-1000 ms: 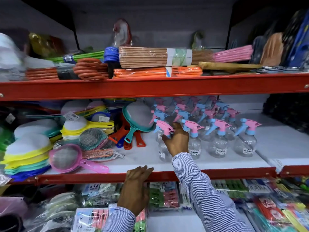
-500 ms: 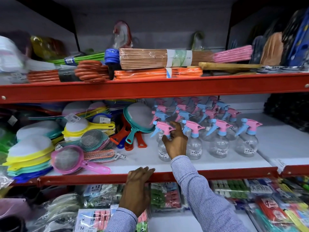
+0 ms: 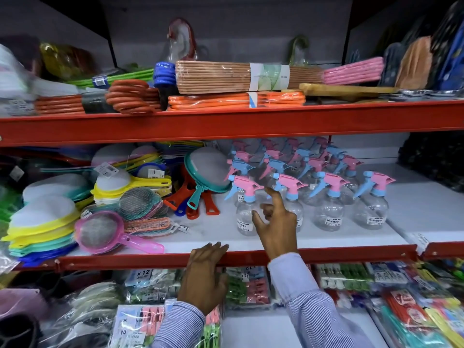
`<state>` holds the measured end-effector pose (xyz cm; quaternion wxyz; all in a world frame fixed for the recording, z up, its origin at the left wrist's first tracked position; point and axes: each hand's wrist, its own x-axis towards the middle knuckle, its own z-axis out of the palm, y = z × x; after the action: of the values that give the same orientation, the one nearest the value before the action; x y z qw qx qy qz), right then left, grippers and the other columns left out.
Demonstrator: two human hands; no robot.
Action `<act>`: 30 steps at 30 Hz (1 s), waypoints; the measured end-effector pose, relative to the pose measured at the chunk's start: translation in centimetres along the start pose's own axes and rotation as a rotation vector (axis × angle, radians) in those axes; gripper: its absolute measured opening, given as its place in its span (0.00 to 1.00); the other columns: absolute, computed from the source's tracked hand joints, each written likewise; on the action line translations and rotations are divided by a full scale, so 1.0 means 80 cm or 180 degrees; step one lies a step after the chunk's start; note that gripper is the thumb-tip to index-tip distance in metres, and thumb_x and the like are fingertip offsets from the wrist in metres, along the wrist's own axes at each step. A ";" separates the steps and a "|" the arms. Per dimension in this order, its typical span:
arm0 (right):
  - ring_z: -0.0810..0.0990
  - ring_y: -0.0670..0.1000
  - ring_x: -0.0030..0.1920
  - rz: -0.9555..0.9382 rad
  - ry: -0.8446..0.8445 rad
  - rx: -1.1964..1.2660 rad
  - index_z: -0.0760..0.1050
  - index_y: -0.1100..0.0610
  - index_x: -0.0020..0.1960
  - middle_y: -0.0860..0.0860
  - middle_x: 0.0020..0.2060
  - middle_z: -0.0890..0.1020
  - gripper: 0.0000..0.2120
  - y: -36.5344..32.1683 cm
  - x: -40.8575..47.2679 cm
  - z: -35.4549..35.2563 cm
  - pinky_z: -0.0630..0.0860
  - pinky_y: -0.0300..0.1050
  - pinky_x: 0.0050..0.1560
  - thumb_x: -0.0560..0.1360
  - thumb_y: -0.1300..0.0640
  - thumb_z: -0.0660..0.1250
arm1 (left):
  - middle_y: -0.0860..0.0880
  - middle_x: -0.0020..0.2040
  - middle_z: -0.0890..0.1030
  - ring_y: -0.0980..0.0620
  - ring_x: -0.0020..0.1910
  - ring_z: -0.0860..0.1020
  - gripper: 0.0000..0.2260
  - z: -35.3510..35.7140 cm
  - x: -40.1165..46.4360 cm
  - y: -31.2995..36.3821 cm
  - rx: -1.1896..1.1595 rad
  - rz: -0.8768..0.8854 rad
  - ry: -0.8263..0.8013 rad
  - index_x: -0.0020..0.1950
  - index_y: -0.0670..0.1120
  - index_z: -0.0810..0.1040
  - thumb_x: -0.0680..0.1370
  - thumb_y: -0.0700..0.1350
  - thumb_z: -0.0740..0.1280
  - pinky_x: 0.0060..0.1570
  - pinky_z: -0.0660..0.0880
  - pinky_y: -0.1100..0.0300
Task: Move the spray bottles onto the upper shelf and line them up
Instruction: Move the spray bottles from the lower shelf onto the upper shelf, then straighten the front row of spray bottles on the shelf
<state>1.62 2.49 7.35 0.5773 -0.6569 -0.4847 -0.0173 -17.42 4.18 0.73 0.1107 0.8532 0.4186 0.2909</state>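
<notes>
Several clear spray bottles with pink and blue trigger heads stand in rows on the middle shelf (image 3: 326,241). The front row runs from the leftmost bottle (image 3: 244,212) to the rightmost bottle (image 3: 372,209). My right hand (image 3: 276,223) hovers in front of the two left front bottles, fingers spread, index finger pointing up between their heads; it holds nothing. My left hand (image 3: 204,275) rests on the shelf's red front edge (image 3: 125,261), fingertips over the lip.
Stacked strainers (image 3: 45,222) and a pink sieve (image 3: 105,233) fill the shelf's left half. The upper shelf (image 3: 226,121) carries bundled hangers (image 3: 238,76) and cloths. Packaged clips (image 3: 246,287) and goods lie below. Bare white shelf lies right of the bottles.
My right hand has let go of the front bottle's neck and pulled back toward me, fingers opening. My left hand stays on the shelf edge.
</notes>
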 end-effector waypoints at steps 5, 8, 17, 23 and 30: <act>0.86 0.49 0.39 0.0390 -0.0371 -0.0364 0.78 0.55 0.58 0.52 0.51 0.87 0.15 0.038 -0.017 -0.010 0.82 0.46 0.49 0.72 0.56 0.73 | 0.45 0.64 0.80 0.46 0.62 0.77 0.22 -0.007 0.043 0.014 -0.0960 -0.0503 0.0195 0.68 0.47 0.73 0.74 0.47 0.69 0.64 0.72 0.55; 0.86 0.54 0.46 0.0521 -0.0777 -0.0393 0.78 0.60 0.62 0.56 0.57 0.84 0.19 0.050 -0.006 -0.002 0.81 0.47 0.54 0.73 0.56 0.73 | 0.43 0.67 0.76 0.47 0.62 0.77 0.27 0.000 0.089 0.033 -0.1563 -0.0843 0.0059 0.70 0.43 0.69 0.74 0.44 0.73 0.60 0.74 0.56; 0.86 0.51 0.50 0.0386 -0.1197 -0.0313 0.79 0.59 0.62 0.53 0.57 0.84 0.17 0.068 0.013 0.010 0.80 0.49 0.58 0.74 0.58 0.71 | 0.49 0.58 0.80 0.52 0.50 0.79 0.28 0.026 0.130 0.040 -0.1874 -0.1033 0.0082 0.66 0.48 0.72 0.69 0.43 0.78 0.52 0.73 0.62; 0.86 0.51 0.49 0.0425 -0.1179 -0.0256 0.79 0.59 0.62 0.53 0.57 0.85 0.18 0.072 0.014 0.014 0.80 0.50 0.57 0.73 0.58 0.72 | 0.51 0.56 0.79 0.52 0.50 0.79 0.27 0.026 0.128 0.040 -0.1827 -0.0964 0.0192 0.67 0.47 0.72 0.70 0.43 0.77 0.52 0.73 0.64; 0.86 0.52 0.50 0.0397 -0.1140 -0.0233 0.78 0.60 0.63 0.54 0.59 0.84 0.19 0.072 0.013 0.013 0.80 0.49 0.58 0.73 0.58 0.72 | 0.50 0.56 0.81 0.50 0.52 0.80 0.27 0.030 0.128 0.038 -0.1789 -0.0932 0.0297 0.66 0.47 0.73 0.69 0.45 0.78 0.50 0.75 0.66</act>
<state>5.36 4.69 3.34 0.4575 -0.6988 -0.5371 0.1181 -9.12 10.42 4.25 0.3634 0.7057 0.4448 0.4149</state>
